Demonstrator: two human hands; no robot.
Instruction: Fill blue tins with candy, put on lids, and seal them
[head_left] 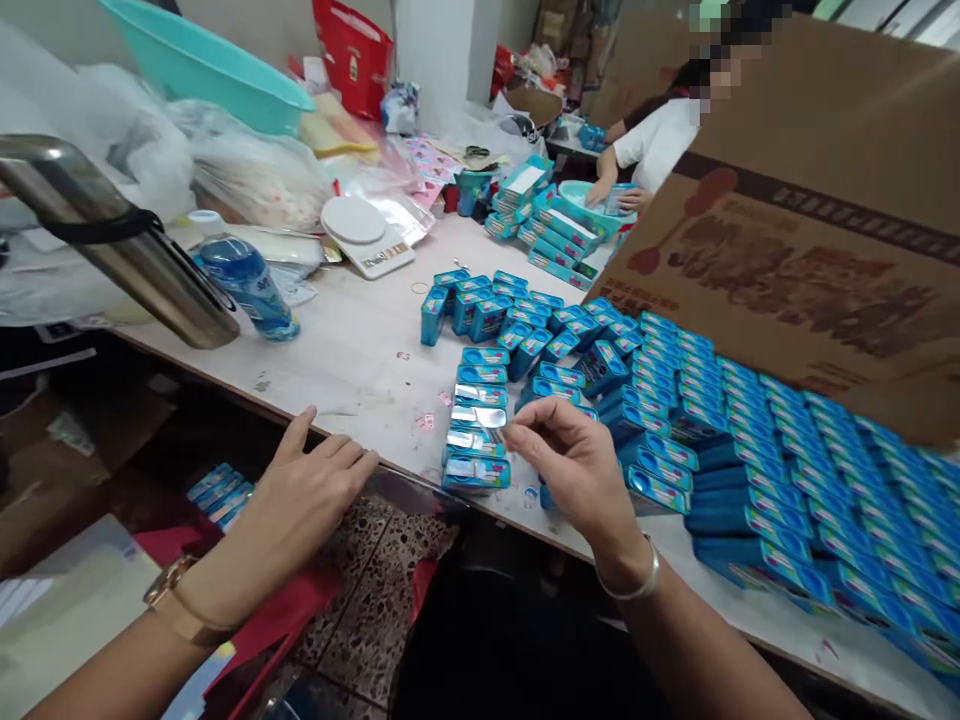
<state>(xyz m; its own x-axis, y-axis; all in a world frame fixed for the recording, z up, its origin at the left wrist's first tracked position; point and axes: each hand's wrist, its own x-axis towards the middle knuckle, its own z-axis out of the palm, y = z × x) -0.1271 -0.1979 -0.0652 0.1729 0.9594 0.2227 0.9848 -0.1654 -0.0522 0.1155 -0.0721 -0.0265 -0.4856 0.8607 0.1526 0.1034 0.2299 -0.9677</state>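
Note:
My left hand (311, 480) lies over the table's front edge with its fingers stretched out, holding nothing. My right hand (574, 460) is closed in a pinch at the right side of a short row of small blue boxes (478, 472). Something small and shiny shows at its fingertips; I cannot make out what it is. Several boxes in this row have silvery, reflective tops. Behind and right of the row stands a loose cluster of similar blue boxes (491, 318), some tilted. Tight rows of more blue boxes (780, 500) fill the table's right side.
A large cardboard carton (810, 250) stands at the right. At the left are a steel flask (142, 270), a bottle of blue liquid (247, 280) and a white scale (367, 235). Across the table, a person in a white sleeve (649, 140) works over a turquoise basin (581, 195).

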